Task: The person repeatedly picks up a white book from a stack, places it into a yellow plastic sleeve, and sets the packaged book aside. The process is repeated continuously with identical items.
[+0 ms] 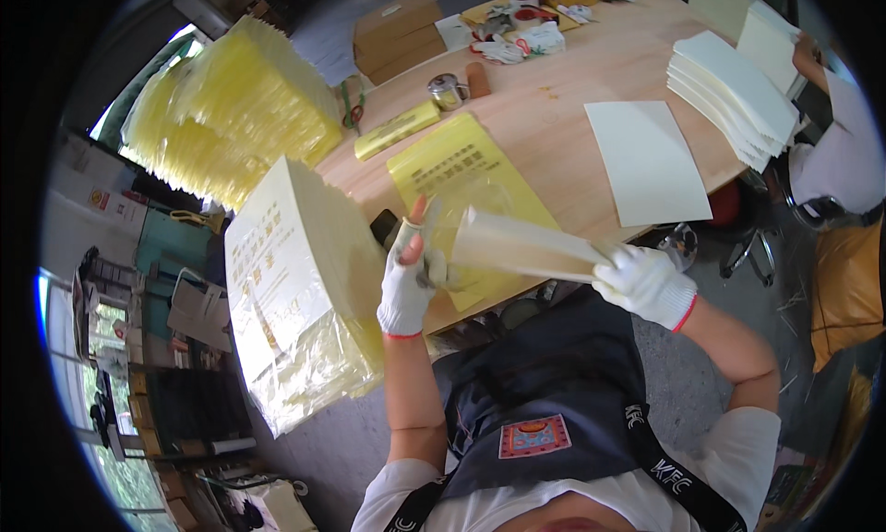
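My left hand (pixel 406 278), in a white knitted glove with bare thumb and fingertip showing, is raised over the table's near edge. Its thumb and one finger stretch out apart; the rest is smeared by motion. Beside it is a blurred patch of see-through film (pixel 487 196); whether the hand touches this is unclear. My right hand (pixel 644 285), also in a white glove, is closed on the right end of a bent cream sheet (pixel 521 246), which reaches toward the left hand. Below lies a flat stack of printed yellow plastic bags (pixel 461 158).
Tall plastic-wrapped stacks, one cream (pixel 277 292) and one yellow (pixel 231 107), stand at left. A rolled yellow pack (pixel 397 131), scissors (pixel 353 115) and a metal cup (pixel 448 91) lie beyond. A cream sheet (pixel 649 163) and a fanned sheet stack (pixel 734 94) are right, near another person (pixel 840 154).
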`<control>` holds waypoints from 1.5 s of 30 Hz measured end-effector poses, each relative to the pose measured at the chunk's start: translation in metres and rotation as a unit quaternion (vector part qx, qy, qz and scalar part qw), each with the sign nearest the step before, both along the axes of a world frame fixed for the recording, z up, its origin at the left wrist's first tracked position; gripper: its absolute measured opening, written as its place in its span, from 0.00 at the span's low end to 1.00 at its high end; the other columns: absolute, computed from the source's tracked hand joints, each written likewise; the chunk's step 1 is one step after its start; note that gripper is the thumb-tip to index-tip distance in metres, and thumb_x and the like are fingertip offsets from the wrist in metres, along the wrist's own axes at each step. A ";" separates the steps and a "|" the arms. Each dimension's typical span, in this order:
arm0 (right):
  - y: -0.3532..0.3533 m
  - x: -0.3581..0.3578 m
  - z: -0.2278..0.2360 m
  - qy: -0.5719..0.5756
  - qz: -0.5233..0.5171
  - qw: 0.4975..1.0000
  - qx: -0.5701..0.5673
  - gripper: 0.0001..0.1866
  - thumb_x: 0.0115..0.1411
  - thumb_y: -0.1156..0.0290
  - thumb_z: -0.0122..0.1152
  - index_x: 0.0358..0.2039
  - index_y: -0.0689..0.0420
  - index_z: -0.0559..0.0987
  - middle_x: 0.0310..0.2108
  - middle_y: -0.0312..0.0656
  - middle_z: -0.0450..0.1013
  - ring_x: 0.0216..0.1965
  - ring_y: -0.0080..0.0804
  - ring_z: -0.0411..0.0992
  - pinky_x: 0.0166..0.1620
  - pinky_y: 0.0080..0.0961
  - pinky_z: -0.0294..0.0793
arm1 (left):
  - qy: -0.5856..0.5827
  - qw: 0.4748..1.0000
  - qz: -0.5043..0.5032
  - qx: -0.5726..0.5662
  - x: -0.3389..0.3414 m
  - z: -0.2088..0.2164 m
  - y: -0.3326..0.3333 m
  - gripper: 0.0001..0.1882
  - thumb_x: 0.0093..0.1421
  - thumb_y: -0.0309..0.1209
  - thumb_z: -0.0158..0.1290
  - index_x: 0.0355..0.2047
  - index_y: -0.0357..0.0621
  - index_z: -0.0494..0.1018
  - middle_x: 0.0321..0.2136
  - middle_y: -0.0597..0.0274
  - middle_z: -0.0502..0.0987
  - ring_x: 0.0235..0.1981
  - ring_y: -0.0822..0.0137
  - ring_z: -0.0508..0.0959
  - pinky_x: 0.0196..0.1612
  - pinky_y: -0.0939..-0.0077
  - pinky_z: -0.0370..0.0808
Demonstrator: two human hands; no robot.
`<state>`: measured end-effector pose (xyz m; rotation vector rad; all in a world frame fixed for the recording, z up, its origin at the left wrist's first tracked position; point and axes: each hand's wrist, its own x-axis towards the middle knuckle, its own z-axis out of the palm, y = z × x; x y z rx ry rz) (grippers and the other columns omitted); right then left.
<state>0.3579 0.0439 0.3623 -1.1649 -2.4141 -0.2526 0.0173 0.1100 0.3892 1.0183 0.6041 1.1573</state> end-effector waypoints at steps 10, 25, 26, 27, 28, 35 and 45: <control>0.054 -0.027 -0.075 0.398 0.082 0.709 -0.576 0.18 0.59 0.57 0.58 0.43 0.56 0.79 0.37 0.47 0.78 0.38 0.42 0.77 0.43 0.35 0.75 | 0.342 0.877 0.120 0.315 0.054 -0.111 -0.139 0.15 0.56 0.23 0.53 0.45 0.44 0.74 0.28 0.60 0.79 0.26 0.66 0.80 0.35 0.73 0.77; 0.027 -0.098 -0.148 0.072 -0.101 0.971 -0.202 0.25 0.52 0.58 0.62 0.50 0.55 0.76 0.48 0.50 0.72 0.51 0.53 0.69 0.56 0.42 0.66 | 0.396 0.889 0.033 0.229 0.096 -0.108 -0.051 0.14 0.55 0.20 0.51 0.41 0.44 0.74 0.33 0.57 0.79 0.32 0.58 0.80 0.36 0.70 0.76; -0.005 -0.099 -0.105 -0.019 -0.095 0.912 -0.399 0.25 0.50 0.60 0.65 0.49 0.55 0.76 0.46 0.48 0.72 0.49 0.52 0.69 0.55 0.43 0.67 | 0.468 0.865 0.044 0.175 0.081 -0.115 -0.055 0.13 0.54 0.21 0.52 0.41 0.44 0.75 0.31 0.57 0.79 0.31 0.58 0.80 0.36 0.69 0.76; -0.028 -0.091 -0.112 0.077 -0.070 0.958 -0.268 0.24 0.48 0.62 0.66 0.46 0.55 0.76 0.44 0.47 0.71 0.48 0.50 0.69 0.54 0.42 0.67 | 0.444 0.872 0.058 0.195 0.079 -0.125 -0.065 0.13 0.53 0.21 0.53 0.40 0.45 0.75 0.29 0.58 0.78 0.31 0.58 0.80 0.35 0.69 0.76; -0.044 -0.090 -0.106 0.172 -0.038 0.975 -0.135 0.23 0.46 0.65 0.68 0.44 0.54 0.76 0.42 0.45 0.71 0.47 0.48 0.70 0.53 0.41 0.67 | 0.424 0.878 0.073 0.208 0.075 -0.138 -0.081 0.12 0.53 0.22 0.55 0.39 0.46 0.76 0.27 0.59 0.78 0.30 0.59 0.79 0.33 0.70 0.76; -0.028 -0.059 -0.130 -0.025 -0.232 0.948 -0.214 0.15 0.53 0.69 0.53 0.43 0.54 0.72 0.23 0.40 0.73 0.25 0.41 0.75 0.26 0.37 0.72 | 0.631 0.716 0.101 0.282 0.008 -0.229 -0.147 0.16 0.46 0.34 0.58 0.38 0.47 0.77 0.27 0.56 0.74 0.32 0.53 0.75 0.35 0.61 0.70; -0.109 -0.051 -0.086 -0.103 -0.111 0.972 -0.179 0.09 0.47 0.63 0.58 0.19 0.50 0.69 0.13 0.37 0.68 0.15 0.33 0.70 0.19 0.33 0.66 | 0.267 0.905 0.315 -0.100 -0.015 -0.160 -0.236 0.09 0.55 0.24 0.59 0.29 0.44 0.68 0.27 0.65 0.74 0.28 0.74 0.73 0.32 0.78 0.71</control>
